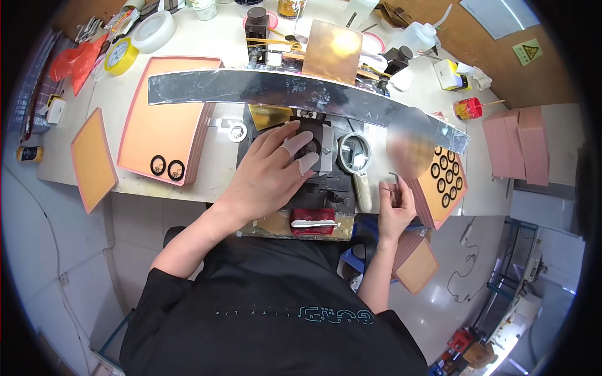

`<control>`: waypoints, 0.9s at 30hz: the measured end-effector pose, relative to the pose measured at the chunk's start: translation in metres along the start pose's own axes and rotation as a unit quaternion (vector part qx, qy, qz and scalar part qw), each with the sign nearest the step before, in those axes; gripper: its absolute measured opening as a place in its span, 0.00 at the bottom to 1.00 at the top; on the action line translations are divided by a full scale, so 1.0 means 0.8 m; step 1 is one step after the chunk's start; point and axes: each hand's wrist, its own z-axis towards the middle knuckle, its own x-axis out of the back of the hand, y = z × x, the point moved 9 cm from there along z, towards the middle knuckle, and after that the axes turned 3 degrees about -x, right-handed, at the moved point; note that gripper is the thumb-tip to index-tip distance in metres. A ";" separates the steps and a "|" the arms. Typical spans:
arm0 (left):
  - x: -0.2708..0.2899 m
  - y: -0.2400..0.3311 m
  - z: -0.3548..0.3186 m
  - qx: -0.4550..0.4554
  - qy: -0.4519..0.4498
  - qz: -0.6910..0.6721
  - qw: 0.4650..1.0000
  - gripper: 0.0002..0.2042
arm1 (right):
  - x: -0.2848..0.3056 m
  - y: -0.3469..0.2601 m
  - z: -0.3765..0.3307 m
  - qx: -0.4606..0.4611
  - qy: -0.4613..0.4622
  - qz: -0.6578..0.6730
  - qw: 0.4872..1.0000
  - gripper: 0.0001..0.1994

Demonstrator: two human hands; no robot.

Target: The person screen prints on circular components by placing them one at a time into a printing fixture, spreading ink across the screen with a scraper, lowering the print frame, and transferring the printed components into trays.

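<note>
The left hand [266, 175] lies flat, fingers spread, on a black fixture [313, 156] at the bench centre; two fingertips wear pale cots [300, 150], pressing a dark ring there that is mostly hidden. The right hand [395, 207], at 4 o'clock from the fixture, is curled around a thin bent metal tool [394, 182]; its tip is hard to make out. One magnifier [354, 153] sits between the hands. At 9 o'clock an orange tray [163, 113] carries two black rings [167, 167]; at 3 o'clock another tray [451, 194] shows about nine rings [446, 172], partly blurred. One long silver strip [251, 84] arcs across at 12. Two tape rolls [135, 44] lie at 10 o'clock, one yellow and one white. A red pad [312, 220] lies at 6
</note>
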 end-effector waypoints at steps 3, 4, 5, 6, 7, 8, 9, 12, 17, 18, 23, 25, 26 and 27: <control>0.002 0.003 0.000 0.000 -0.021 0.008 1.000 0.17 | 0.000 0.011 -0.004 -0.017 0.017 0.012 1.000 0.16; 0.002 0.004 0.000 0.003 -0.032 0.012 0.999 0.17 | -0.001 0.010 -0.003 -0.024 0.017 0.012 0.999 0.16; 0.002 0.004 0.000 0.006 -0.042 0.015 0.999 0.17 | -0.002 0.010 -0.003 -0.031 0.017 0.012 0.999 0.15; 0.002 0.006 0.000 0.009 -0.052 0.018 0.998 0.17 | -0.002 0.010 -0.003 -0.038 0.016 0.011 0.999 0.14; 0.004 0.008 0.001 0.009 -0.052 0.018 0.998 0.17 | -0.002 0.010 -0.004 -0.038 0.016 0.011 0.999 0.14; 0.005 0.011 0.001 0.011 -0.059 0.022 0.998 0.17 | -0.001 0.009 -0.006 -0.029 0.018 0.012 0.999 0.13; 0.006 0.014 0.002 0.013 -0.066 0.027 0.997 0.17 | 0.001 0.008 -0.008 -0.020 0.019 0.012 1.000 0.12; 0.009 0.017 0.005 0.018 -0.081 0.035 0.996 0.18 | 0.006 0.004 -0.016 -0.003 0.020 0.013 1.000 0.11; 0.007 0.015 -0.002 0.017 -0.141 0.026 0.990 0.24 | 0.010 -0.057 -0.041 0.102 -0.077 0.028 0.991 0.11; 0.006 0.017 -0.007 0.028 -0.137 0.009 0.990 0.26 | 0.001 -0.080 -0.052 0.120 -0.154 0.025 0.980 0.11; 0.005 0.011 -0.022 0.040 -0.164 -0.037 0.985 0.36 | -0.046 -0.136 -0.089 0.240 -0.319 0.023 0.917 0.11; 0.030 0.002 -0.030 0.058 -0.104 -0.057 0.991 0.34 | -0.050 -0.152 -0.089 0.302 -0.321 0.028 0.897 0.11; 0.048 -0.004 -0.036 0.074 -0.047 -0.077 0.993 0.32 | -0.052 -0.159 -0.089 0.332 -0.323 0.032 0.886 0.11; 0.069 -0.011 -0.046 0.084 0.003 -0.079 0.993 0.30 | -0.046 -0.175 -0.080 0.327 -0.321 0.049 0.887 0.11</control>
